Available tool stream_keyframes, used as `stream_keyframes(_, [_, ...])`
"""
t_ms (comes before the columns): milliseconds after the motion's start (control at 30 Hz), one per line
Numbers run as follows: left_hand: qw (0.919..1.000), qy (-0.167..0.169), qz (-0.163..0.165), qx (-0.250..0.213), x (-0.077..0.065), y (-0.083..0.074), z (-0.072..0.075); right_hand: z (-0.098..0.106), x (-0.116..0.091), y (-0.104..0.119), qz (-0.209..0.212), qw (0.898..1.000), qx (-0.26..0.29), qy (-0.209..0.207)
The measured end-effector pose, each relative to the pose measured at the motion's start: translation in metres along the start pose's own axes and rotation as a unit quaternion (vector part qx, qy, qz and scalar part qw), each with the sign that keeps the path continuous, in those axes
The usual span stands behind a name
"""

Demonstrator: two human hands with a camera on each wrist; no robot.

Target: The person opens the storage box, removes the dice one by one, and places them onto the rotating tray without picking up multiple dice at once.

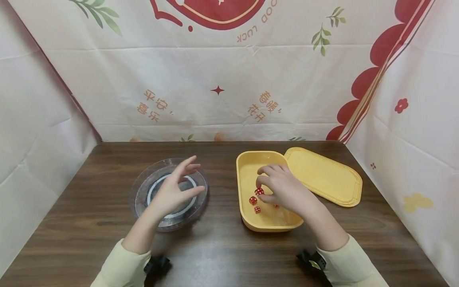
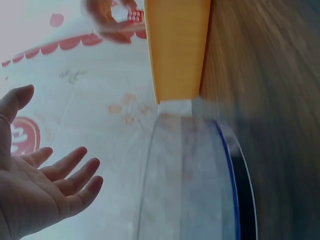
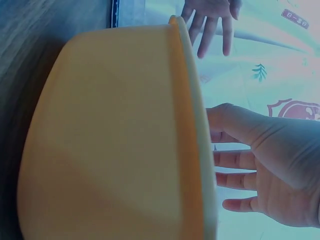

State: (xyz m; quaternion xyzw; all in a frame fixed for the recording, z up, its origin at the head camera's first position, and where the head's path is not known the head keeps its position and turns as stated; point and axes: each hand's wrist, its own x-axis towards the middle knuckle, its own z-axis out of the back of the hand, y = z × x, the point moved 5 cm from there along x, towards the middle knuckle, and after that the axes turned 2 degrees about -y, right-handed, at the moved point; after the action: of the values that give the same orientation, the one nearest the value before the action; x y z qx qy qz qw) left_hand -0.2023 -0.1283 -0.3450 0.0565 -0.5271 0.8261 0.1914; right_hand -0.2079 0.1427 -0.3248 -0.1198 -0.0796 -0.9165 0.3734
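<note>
My right hand [image 1: 283, 186] reaches over the yellow tub [image 1: 246, 171] and pinches a red die [image 1: 259, 191] with white dots between thumb and forefinger. In the left wrist view that die [image 2: 135, 16] shows above the tub's rim. Several more red dice [image 1: 253, 200] lie on the tub's floor, some partly hidden by the hand. On the left, my left hand [image 1: 173, 194] is held over a clear round bowl [image 1: 140, 205], its fingers spread and holding nothing. A white ring shows on the bowl's dark bottom. The right wrist view has the tub's side wall [image 3: 110, 130] up close.
A flat yellow lid [image 1: 322, 175] lies to the right of the tub, beside its rim. Both containers stand on a dark wooden table [image 1: 222, 247]. Printed white cloth [image 1: 201, 71] hangs behind the table and along both sides.
</note>
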Motion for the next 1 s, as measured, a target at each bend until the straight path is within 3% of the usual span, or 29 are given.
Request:
stream_keyframes(167, [0.9996, -0.022, -0.016, 0.010, -0.009, 0.010, 0.020, 0.002, 0.003, 0.001, 0.003, 1.000, -0.005, 0.003])
stream_keyframes(400, [0.9964, -0.046, -0.020, 0.068, -0.026, 0.032, 0.049, 0.005, 0.008, 0.004, 0.014, 1.000, -0.011, 0.004])
stream_keyframes(567, [0.9951, -0.052, -0.003, 0.084, -0.037, 0.044, 0.069, 0.007, 0.012, 0.004, 0.015, 1.000, -0.012, 0.005])
stream_keyframes(800, [0.9930, -0.047, 0.048, 0.098, -0.048, 0.060, 0.091, 0.014, 0.020, 0.010, 0.029, 0.999, -0.018, 0.001])
stream_keyframes(1000, [0.9919, -0.042, 0.057, 0.105, -0.052, 0.071, 0.106, 0.021, 0.027, 0.016, 0.039, 0.999, -0.019, -0.009])
